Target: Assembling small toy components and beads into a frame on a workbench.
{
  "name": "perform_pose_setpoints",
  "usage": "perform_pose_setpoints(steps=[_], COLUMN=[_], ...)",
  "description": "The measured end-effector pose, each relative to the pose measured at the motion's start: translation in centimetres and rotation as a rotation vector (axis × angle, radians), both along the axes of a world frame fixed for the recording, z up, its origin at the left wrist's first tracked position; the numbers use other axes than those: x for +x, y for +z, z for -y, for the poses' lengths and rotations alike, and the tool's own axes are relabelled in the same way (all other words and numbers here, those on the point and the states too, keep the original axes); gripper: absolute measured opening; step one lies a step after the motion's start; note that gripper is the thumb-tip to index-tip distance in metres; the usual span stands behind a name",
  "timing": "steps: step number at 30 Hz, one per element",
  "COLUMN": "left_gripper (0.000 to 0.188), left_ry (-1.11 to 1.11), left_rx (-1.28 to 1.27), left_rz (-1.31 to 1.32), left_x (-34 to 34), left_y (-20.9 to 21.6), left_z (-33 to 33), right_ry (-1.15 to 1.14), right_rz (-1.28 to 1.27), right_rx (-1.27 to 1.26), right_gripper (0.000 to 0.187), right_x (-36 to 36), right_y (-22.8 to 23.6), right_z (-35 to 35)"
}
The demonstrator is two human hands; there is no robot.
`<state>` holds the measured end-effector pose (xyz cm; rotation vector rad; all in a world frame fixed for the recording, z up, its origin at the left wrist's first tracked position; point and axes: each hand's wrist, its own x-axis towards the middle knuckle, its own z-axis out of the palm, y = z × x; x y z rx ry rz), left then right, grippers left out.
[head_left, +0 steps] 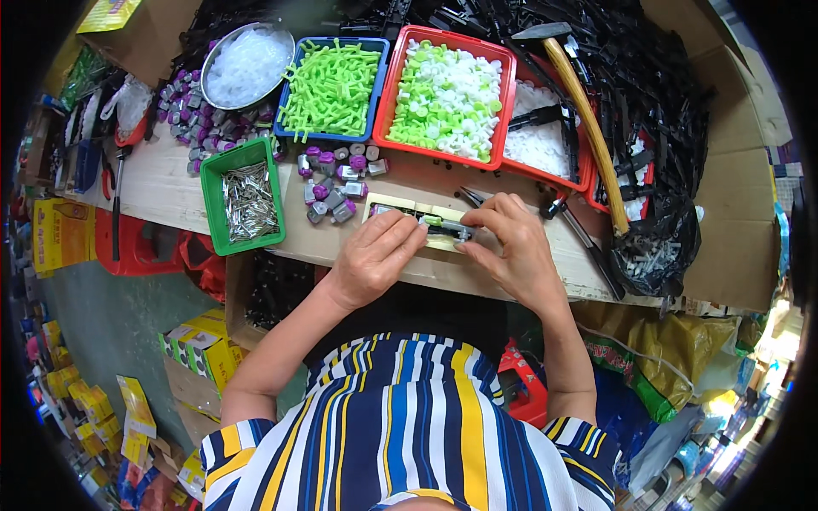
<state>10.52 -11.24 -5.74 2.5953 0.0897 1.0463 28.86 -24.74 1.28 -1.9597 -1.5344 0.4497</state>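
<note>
A cream-coloured block (445, 211) lies at the table's front edge with a dark elongated part set in it. A small bright green piece (433, 221) shows on top of that part, between my hands. My left hand (375, 254) is closed over the block's left end, fingertips pressed together near the green piece; what they grip is hidden. From the right, the thumb and fingers of my right hand (518, 247) pinch a slim grey plastic part (456, 228) beside the green piece. Just behind my right hand lie pliers (469, 196), partly covered by it.
Behind the block stand a green bin of metal pins (209, 183), a blue bin of green plastic pieces (279, 119) and a red bin of green and white caps (383, 94). Loose grey-and-purple motors (328, 192) lie nearby. A hammer (588, 119) rests across black parts (656, 85) at right.
</note>
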Motion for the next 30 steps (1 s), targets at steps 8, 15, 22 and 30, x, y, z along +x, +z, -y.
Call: perform_pose_setpoints(steps=[8,15,22,30], left_gripper=[0.029,0.028,0.028,0.028], left_ry=[-0.008,0.004,0.002,0.001], left_rx=[-0.004,0.009,0.013,0.002], left_rz=[0.012,0.015,0.007,0.021], left_x=[0.1,0.1,0.2,0.2], left_y=[0.0,-0.1,0.2,-0.1], left_z=[-0.1,-0.1,-0.1,-0.1], right_ry=[-0.003,-0.027,-0.033,-0.044], right_rz=[-0.041,-0.074,-0.073,-0.061], right_rx=[0.032,0.121,0.170,0.143], right_gripper=[0.030,0.031,0.032,0.035], right_x=[-0.1,-0.3,-0.4,-0.3], right_y=[-1.0,-2.0,-2.6,-2.8], right_z=[-0.1,0.3,0.6,0.6])
